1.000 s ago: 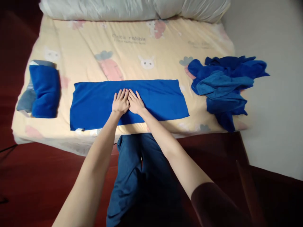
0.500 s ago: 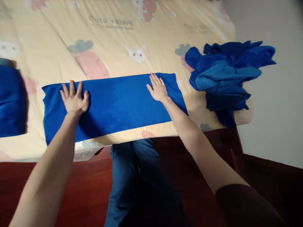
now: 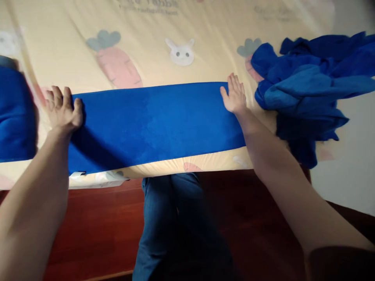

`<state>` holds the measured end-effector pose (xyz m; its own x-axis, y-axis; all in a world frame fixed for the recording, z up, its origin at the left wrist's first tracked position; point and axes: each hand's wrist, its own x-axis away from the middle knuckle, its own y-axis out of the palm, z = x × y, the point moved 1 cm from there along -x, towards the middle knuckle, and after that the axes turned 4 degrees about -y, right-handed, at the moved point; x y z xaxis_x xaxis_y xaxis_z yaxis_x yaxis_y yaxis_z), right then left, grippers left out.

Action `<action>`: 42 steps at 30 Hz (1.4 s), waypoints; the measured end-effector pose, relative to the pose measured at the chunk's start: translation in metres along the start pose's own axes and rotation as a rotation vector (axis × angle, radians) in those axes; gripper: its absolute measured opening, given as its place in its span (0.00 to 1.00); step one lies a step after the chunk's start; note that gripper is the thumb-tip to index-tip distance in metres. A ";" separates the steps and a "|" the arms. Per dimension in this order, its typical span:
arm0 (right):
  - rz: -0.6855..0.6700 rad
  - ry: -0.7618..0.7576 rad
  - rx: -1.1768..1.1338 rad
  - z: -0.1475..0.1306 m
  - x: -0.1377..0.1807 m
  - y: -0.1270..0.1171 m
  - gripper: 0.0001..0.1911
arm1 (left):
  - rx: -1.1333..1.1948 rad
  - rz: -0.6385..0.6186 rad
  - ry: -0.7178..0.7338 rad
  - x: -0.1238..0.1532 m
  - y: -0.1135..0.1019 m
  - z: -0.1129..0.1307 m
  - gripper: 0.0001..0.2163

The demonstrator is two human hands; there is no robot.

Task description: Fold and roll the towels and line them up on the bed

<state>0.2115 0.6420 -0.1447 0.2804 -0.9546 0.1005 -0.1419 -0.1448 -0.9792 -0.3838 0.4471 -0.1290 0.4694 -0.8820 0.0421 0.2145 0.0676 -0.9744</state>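
— Across the near side of the bed, blue cloth spread flat. How to smooth it well?

— Probably best with even, light pressure outward. Left grip fanned wide over the left end, right grip flat at the far right corner, fingers extended; nothing clutched in either.

— Anything to watch?

— Perhaps dragging the blue cloth: press flat, ease off at the edges, avoid the crumpled blue pile near the right grip.
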 end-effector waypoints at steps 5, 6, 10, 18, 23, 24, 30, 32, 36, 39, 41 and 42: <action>0.132 -0.018 0.066 -0.017 0.057 -0.006 0.37 | 0.058 0.083 0.013 0.077 -0.008 0.004 0.36; 0.157 -0.081 0.069 -0.017 0.081 -0.003 0.37 | 0.071 0.067 0.034 0.105 -0.008 0.000 0.37; 0.067 -0.154 0.046 0.003 0.195 0.013 0.36 | 0.063 0.010 -0.011 0.209 -0.006 -0.030 0.37; 0.282 0.176 -0.045 0.018 0.291 0.019 0.39 | 0.105 0.110 -0.231 0.251 -0.019 -0.027 0.39; 0.276 0.104 -0.223 -0.098 0.367 0.008 0.36 | 0.501 0.227 -0.323 0.334 -0.014 0.078 0.32; 0.172 0.018 -0.241 -0.126 0.387 0.010 0.35 | 0.673 0.131 -0.301 0.358 -0.005 0.105 0.30; -0.211 -0.130 -0.140 -0.214 0.450 0.027 0.36 | 1.099 -0.341 -0.004 0.449 0.040 0.210 0.14; -0.203 -0.100 -0.142 -0.212 0.446 0.027 0.37 | 1.157 -0.313 -0.010 0.448 0.043 0.216 0.11; -0.179 -0.074 -0.140 -0.208 0.440 0.024 0.38 | 1.384 -0.350 -0.228 0.422 0.041 0.214 0.11; -0.175 -0.066 -0.094 -0.217 0.442 0.025 0.40 | 1.658 -0.371 -0.478 0.402 0.041 0.216 0.16; -0.171 -0.073 -0.068 -0.224 0.444 0.025 0.41 | 1.831 -0.358 -0.604 0.391 0.041 0.220 0.17; -0.171 -0.075 -0.062 -0.226 0.444 0.025 0.41 | 1.917 -0.358 -0.641 0.387 0.042 0.222 0.18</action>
<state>0.1177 0.1553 -0.0847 0.3750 -0.8930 0.2489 -0.1432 -0.3211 -0.9361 -0.0034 0.2120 -0.1043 0.2895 -0.7384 0.6091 0.5807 0.6414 0.5015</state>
